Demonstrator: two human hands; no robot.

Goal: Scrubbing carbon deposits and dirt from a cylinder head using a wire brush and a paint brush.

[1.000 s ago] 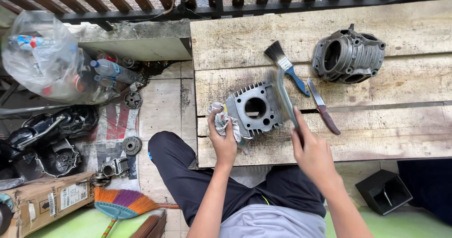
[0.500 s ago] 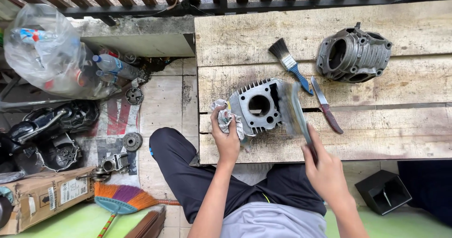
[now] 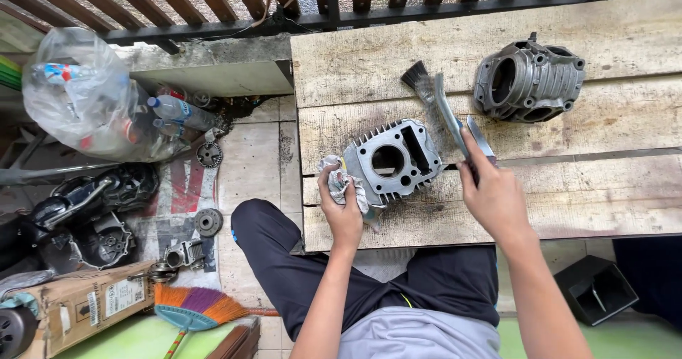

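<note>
While the left hand (image 3: 343, 213) pins a rag (image 3: 339, 182) against the cylinder block (image 3: 393, 161), the right hand (image 3: 492, 194) grips a flat metal file (image 3: 449, 115) on the tabletop (image 3: 568, 196).

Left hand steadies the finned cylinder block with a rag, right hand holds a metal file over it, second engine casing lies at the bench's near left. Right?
Not quite. The head view shows the second engine casing at the bench's far right. The rest holds: left hand, rag, cylinder block, right hand, file.

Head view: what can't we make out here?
- Cylinder block: its left end, hidden by the rag and left hand.
- Tool handles under the right hand: covered; the flat tool is motion-blurred.
- Paintbrush: handle behind the flat tool.
- Black bin: contents too dark.
</note>
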